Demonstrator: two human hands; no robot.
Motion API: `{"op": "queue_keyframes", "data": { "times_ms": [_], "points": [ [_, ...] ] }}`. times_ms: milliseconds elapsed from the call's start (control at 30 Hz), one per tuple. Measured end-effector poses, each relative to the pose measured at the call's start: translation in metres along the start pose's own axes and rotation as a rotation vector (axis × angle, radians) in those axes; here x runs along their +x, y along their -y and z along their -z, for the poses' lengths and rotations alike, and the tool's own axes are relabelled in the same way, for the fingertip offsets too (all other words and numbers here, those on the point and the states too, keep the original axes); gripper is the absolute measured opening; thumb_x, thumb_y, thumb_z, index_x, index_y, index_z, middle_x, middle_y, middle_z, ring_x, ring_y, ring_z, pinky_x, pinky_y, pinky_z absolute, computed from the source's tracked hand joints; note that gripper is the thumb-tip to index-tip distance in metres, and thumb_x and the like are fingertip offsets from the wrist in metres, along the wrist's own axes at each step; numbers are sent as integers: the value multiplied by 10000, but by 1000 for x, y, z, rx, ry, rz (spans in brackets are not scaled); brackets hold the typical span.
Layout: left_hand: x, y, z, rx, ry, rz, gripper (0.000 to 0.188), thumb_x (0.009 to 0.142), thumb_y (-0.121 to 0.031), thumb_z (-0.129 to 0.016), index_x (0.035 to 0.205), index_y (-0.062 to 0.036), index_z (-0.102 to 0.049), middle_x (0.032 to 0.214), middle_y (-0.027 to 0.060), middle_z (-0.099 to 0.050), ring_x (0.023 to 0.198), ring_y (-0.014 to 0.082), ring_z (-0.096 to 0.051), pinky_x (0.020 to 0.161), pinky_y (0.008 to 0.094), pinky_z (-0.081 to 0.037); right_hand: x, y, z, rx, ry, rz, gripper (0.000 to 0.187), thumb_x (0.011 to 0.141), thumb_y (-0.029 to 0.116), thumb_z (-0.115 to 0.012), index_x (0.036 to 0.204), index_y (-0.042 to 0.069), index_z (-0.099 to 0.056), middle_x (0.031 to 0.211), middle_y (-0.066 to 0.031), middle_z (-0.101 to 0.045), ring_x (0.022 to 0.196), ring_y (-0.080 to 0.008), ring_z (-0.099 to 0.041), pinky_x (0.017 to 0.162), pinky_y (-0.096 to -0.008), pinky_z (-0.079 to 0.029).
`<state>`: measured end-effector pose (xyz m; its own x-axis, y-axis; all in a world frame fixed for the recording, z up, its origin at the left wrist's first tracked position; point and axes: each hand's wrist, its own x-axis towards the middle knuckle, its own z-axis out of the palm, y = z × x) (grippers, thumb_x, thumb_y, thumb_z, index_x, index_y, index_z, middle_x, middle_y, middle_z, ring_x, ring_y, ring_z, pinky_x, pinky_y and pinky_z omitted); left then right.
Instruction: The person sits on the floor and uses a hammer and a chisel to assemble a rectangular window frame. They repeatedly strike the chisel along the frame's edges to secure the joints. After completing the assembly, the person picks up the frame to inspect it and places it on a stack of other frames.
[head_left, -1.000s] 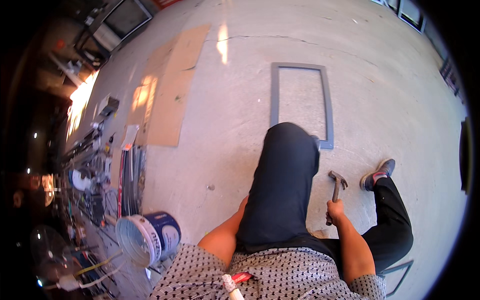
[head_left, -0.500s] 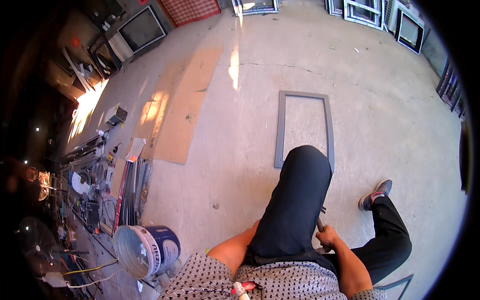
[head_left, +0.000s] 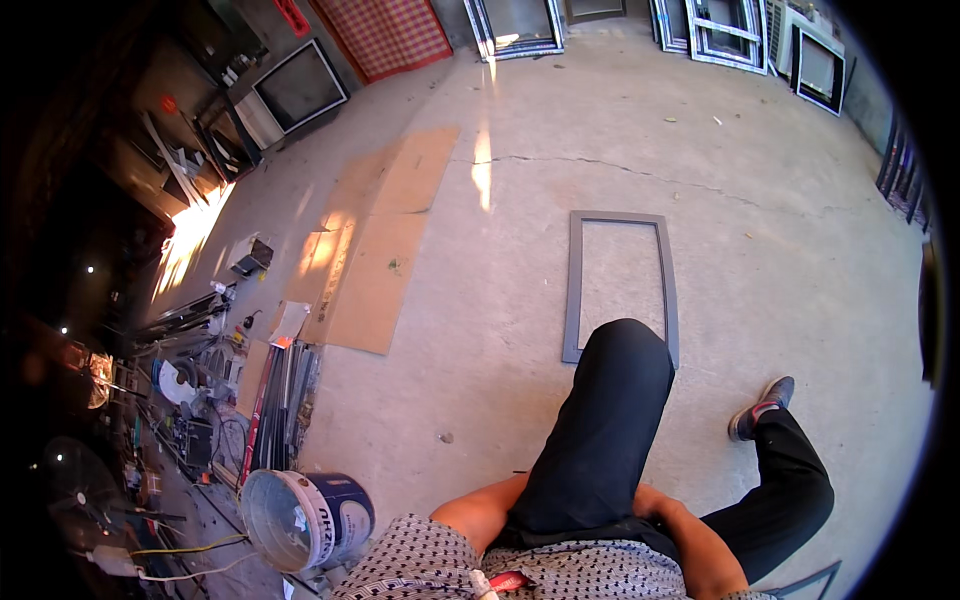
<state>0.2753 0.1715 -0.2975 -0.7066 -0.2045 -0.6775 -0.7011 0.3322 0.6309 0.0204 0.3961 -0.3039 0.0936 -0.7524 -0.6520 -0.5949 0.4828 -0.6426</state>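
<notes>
My left forearm [head_left: 485, 510] runs behind my raised black-trousered knee [head_left: 615, 400], and the left hand is hidden there. A small dark tip [head_left: 521, 471] sticks out beside that forearm; what it belongs to cannot be made out. On the other side of the thigh, only the back of my right hand [head_left: 652, 500] shows, its fingers covered by the leg. Whatever it holds is out of sight. A grey rectangular frame [head_left: 574, 290] lies flat on the concrete floor just beyond the knee, its near edge partly covered by it.
At left stands a white-and-blue bucket [head_left: 340, 515], beside a bundle of long metal profiles [head_left: 285, 410] and cluttered tools. Flattened cardboard [head_left: 400, 260] lies on the floor. Window frames [head_left: 730, 45] lean at the far wall. A dark angled piece [head_left: 815, 580] lies near my right leg.
My right hand has slipped behind the thigh; the brown-handled tool with a dark forked end that it gripped is now hidden. The view has shifted slightly, lowering the scene in the picture.
</notes>
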Motion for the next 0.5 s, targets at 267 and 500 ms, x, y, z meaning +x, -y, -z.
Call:
{"op": "queue_keyframes", "data": {
  "times_ms": [267, 500],
  "points": [
    [-8, 9, -5, 24, 21, 19, 392, 937, -403, -693, 1178, -93, -687, 1126, 166, -724, 1064, 327, -679, 923, 470, -520, 13, 33, 5, -25, 14, 86, 392, 856, 318, -718, 1158, 69, -749, 1170, -230, -740, 1076, -407, -708, 907, -478, -559],
    [-10, 12, -2, 40, 18, 4, 403, 928, -405, -700, 1195, -103, -690, 1153, 169, -725, 1092, 339, -680, 939, 480, -520, 4, 41, 14, -34, 8, 55, 399, 855, 332, -725, 1162, 79, -750, 1190, -231, -731, 1106, -417, -692, 931, -483, -550]
  ]
}}
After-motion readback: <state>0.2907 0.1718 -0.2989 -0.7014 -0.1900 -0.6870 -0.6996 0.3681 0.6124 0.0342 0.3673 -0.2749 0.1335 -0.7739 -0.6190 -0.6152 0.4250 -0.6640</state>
